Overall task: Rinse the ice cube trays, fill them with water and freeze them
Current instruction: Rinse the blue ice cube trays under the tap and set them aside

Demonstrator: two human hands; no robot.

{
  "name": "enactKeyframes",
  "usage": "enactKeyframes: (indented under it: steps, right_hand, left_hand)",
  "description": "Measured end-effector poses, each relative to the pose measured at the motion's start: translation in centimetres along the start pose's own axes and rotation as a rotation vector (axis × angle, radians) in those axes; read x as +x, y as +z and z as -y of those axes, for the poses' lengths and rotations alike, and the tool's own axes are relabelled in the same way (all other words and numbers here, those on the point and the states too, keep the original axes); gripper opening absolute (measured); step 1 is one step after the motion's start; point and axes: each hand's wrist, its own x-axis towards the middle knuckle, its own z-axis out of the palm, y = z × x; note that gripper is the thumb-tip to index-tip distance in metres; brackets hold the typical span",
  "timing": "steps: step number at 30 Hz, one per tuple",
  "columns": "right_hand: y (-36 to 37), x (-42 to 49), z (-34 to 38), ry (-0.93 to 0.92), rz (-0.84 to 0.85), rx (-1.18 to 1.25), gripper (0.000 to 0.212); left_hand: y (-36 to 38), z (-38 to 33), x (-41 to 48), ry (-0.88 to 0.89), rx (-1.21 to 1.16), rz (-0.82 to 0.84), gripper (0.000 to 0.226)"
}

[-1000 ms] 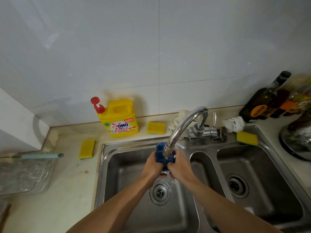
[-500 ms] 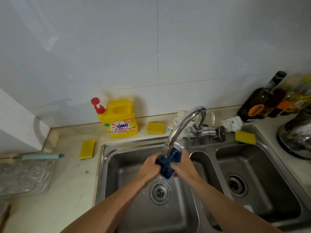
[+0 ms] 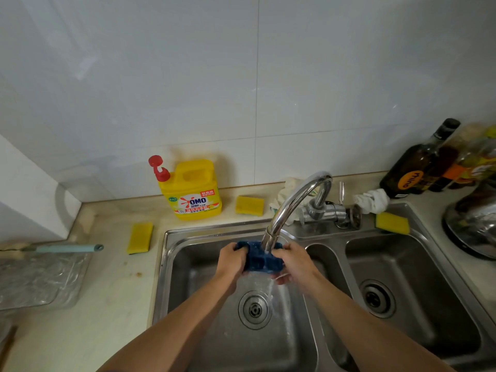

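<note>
Over the last second I have watched the blue ice cube tray [image 3: 261,260] turn. It was held narrow and on edge by the spout, then cocked cornerwise, and now it lies broad, with its open cells facing up toward the camera, directly under the mouth of the faucet [image 3: 292,200]. My left hand [image 3: 232,260] grips the tray's left end with fingers curled over the rim. My right hand [image 3: 294,264] holds the right end, fingers wrapped beneath it. The tray hangs in the air above the left basin of the sink [image 3: 171,264] and touches neither its floor nor its walls.

I read this as the rinse being well under way: the cells are presented to the stream, which would flush them properly. Filling and freezing are both still to come, and I see only this one tray.

Water [image 3: 269,288] spills off the tray's near edge and runs down toward the drain [image 3: 254,309]. How much stays in the cells I cannot tell. The left basin shows a wet floor but no pooled water. The right basin [image 3: 418,277] looks dry around its own drain. On the surface [image 3: 112,291] behind, the yellow OMO detergent jug [image 3: 193,191] stands upright by the wall, its fill level hidden.
</note>
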Motion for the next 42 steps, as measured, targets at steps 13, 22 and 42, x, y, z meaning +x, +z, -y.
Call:
enactKeyframes:
  steps: [13,22,42]
  right_hand:
    - [0.8,0.3,-0.4,-0.036,-0.119,-0.117,0.011]
    - [0.7,0.6,-0.6,0.000,-0.029,-0.213,0.012]
    - [1.3,1.6,-1.3,-0.064,-0.034,-0.312,0.010]
  left_hand:
    - [-0.2,0.2,-0.5,0.026,-0.107,0.239,0.044]
    - [-0.3,0.3,0.3,0.150,0.082,0.157,0.042]
    - [1.4,0.4,-0.7,0.310,0.148,0.184,0.057]
